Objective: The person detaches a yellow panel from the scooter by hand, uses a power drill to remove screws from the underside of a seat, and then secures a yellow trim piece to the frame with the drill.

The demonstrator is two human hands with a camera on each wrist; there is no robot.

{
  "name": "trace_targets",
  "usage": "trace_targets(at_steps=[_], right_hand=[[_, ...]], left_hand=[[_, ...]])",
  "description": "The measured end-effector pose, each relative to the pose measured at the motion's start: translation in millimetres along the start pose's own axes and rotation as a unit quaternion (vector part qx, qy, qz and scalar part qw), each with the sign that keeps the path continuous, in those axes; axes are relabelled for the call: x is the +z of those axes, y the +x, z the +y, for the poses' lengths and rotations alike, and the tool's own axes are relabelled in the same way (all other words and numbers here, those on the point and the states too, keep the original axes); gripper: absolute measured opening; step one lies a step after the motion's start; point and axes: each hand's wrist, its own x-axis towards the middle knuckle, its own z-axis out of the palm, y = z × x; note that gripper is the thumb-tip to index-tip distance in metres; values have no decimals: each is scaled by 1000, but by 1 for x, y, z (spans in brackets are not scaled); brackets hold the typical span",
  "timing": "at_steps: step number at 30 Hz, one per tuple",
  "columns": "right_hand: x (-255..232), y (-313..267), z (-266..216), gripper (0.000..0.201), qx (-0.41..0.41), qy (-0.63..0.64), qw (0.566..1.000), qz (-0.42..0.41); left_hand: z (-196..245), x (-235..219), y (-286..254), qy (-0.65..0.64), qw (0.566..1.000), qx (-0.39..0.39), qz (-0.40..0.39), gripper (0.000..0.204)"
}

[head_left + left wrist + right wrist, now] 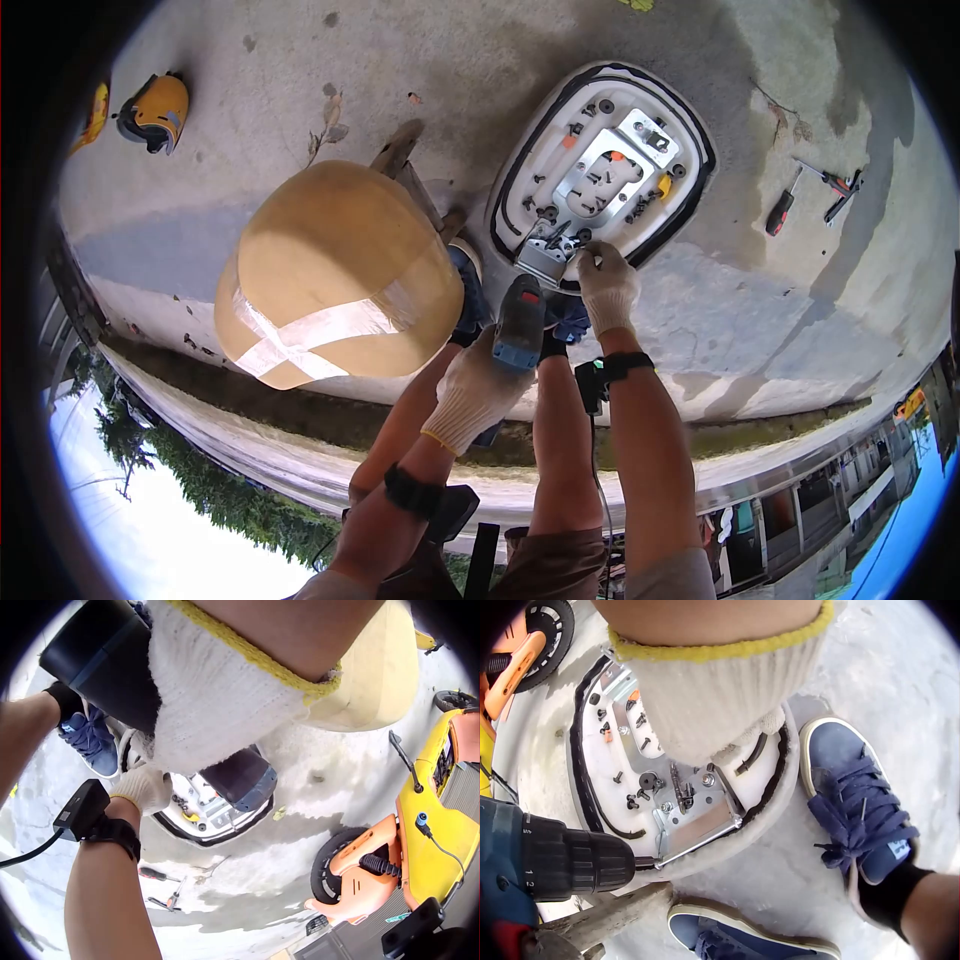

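Gripped in my gloved left hand [478, 385] is a cordless drill [519, 320]. Seen from the right wrist, its black chuck [592, 862] points at the near edge of a metal hinge bracket [694, 825], the bit tip right at the end of the hinge pin. That bracket sits on an upturned, white-lined seat [520, 130] with a black rim. My gloved right hand [608, 288] is at the seat's near right edge beside the bracket, fingers bent; I cannot tell whether they pinch anything. Black screws [634, 801] and a round rubber bumper [649, 781] lie in the seat.
A tan cushion [340, 230] with crossed tape stands on wooden legs left of the seat. On the concrete to the right lie a screwdriver [783, 208] and another tool [842, 192]. A yellow and orange scooter [427, 817] shows in the left wrist view.
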Motion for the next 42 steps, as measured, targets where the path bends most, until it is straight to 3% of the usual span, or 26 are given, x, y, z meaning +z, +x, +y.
trace_targets(at_steps=[6,11,15,19,22,23,25,29,30,31,34,38,39,41,42], right_hand=[[1,-4,-1,27,-20,-8,1000,16],[3,2,-1,26,-100,-53,994,4],[4,3,-2,25,-103,-53,993,25],[-5,-4,-6,27,-31,-40,998,-26],[-11,-8,-4,32,28,-1,999,27],[-11,-6,0,32,28,-1,999,28],[-11,-1,6,31,6,30,991,128],[-28,20,6,45,-26,13,990,138],[-46,20,-11,51,43,-7,997,65],[-43,25,-10,51,44,-7,997,65],[-40,30,1,46,-56,16,998,19],[-40,20,7,38,-33,-39,997,-56],[-38,18,11,38,-33,-39,997,-54],[-37,17,12,33,-35,10,996,77],[-43,20,11,34,0,9,997,81]], left_hand=[[6,-1,1,14,998,-64,-11,50],[10,-1,1,10,996,-83,-21,50],[11,0,-1,26,996,-80,-5,49],[6,4,1,16,997,-75,-16,49],[9,2,-1,-5,998,-67,-19,49],[11,2,-1,2,997,-74,-20,49],[11,2,-1,10,997,-80,-20,48],[11,1,0,13,998,-58,-8,47],[12,0,0,19,998,-65,-10,47],[12,0,0,19,998,-66,-11,47],[15,0,-1,38,997,-66,-8,47],[14,4,1,45,996,-76,-4,47],[13,5,1,49,996,-78,-5,46],[16,4,1,54,995,-85,-13,46],[17,2,1,59,994,-93,-21,45]])
